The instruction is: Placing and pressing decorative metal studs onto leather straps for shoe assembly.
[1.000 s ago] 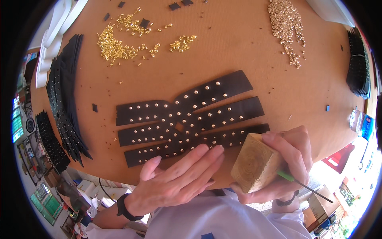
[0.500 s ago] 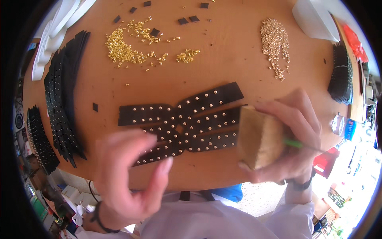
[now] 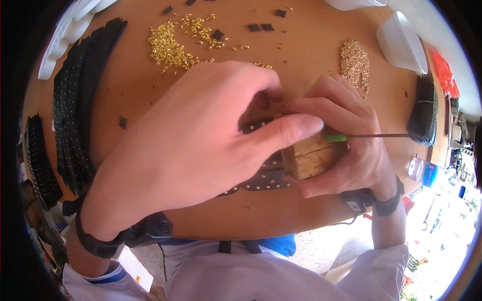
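Observation:
My right hand (image 3: pixel 365 160) grips a wooden block (image 3: pixel 312 161), its fingers over the far side and its thumb along the near lower edge. A thin dark rod with a green end (image 3: pixel 335 138) crosses the top of that hand, the green end lying against the block. Reaching in from the left, my left hand (image 3: pixel 196 135) has its thumb stretched over the block and its fingers bent but apart from the thumb; the fingertips are partly hidden. Underneath lies a black studded strap piece (image 3: pixel 267 180), mostly covered by my left hand.
Gold studs (image 3: pixel 165 47) are heaped at the far left, pinkish-gold caps (image 3: pixel 354 60) at the far right. Small black scraps (image 3: pixel 254 27) lie about. Black studded strips (image 3: pixel 70 110) line the left, a black bundle (image 3: pixel 424 113) and white bowl (image 3: pixel 399 42) the right.
My left hand has swung right and forward from the near left to the block. My right hand has tilted the block, and the rod now shows plainly. The view has shifted slightly.

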`<state>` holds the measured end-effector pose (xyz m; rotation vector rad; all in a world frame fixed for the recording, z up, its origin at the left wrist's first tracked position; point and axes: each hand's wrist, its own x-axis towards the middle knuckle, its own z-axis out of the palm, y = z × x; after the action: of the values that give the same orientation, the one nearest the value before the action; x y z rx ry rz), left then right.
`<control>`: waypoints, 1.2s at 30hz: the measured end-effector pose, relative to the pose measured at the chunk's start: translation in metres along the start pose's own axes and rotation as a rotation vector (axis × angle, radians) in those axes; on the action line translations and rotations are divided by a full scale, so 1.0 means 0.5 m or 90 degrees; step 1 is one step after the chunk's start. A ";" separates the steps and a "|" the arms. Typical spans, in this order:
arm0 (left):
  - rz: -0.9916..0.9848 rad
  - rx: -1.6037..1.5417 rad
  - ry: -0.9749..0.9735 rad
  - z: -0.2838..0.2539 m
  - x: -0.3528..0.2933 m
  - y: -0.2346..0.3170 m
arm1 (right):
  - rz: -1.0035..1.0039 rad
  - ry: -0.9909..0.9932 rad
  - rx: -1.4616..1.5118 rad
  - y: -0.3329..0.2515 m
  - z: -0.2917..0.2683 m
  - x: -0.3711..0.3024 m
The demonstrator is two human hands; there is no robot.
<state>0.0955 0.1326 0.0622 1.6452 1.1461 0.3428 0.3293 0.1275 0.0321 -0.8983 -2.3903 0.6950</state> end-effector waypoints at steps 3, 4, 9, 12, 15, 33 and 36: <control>0.047 0.068 0.006 0.010 0.007 -0.011 | -0.005 -0.017 -0.003 0.003 0.000 0.001; 0.076 0.118 0.019 0.014 0.010 -0.015 | -0.007 -0.022 -0.008 0.004 0.000 0.001; 0.092 0.199 0.063 0.025 0.015 -0.008 | -0.025 -0.027 -0.008 0.010 0.003 0.001; 0.042 0.275 0.083 0.041 0.008 0.012 | -0.037 -0.031 -0.011 0.014 0.003 0.000; 0.033 0.319 0.087 0.040 0.002 0.020 | -0.047 -0.037 -0.015 0.018 0.005 0.002; 0.003 0.337 -0.104 -0.011 0.044 0.067 | -0.029 -0.042 0.014 -0.011 -0.012 0.014; 0.022 0.342 -0.083 -0.022 0.036 0.075 | -0.009 -0.041 -0.002 -0.021 -0.028 0.011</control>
<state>0.1160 0.1542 0.0935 2.1190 1.1735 -0.0624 0.3292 0.1285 0.0503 -0.8714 -2.4533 0.7252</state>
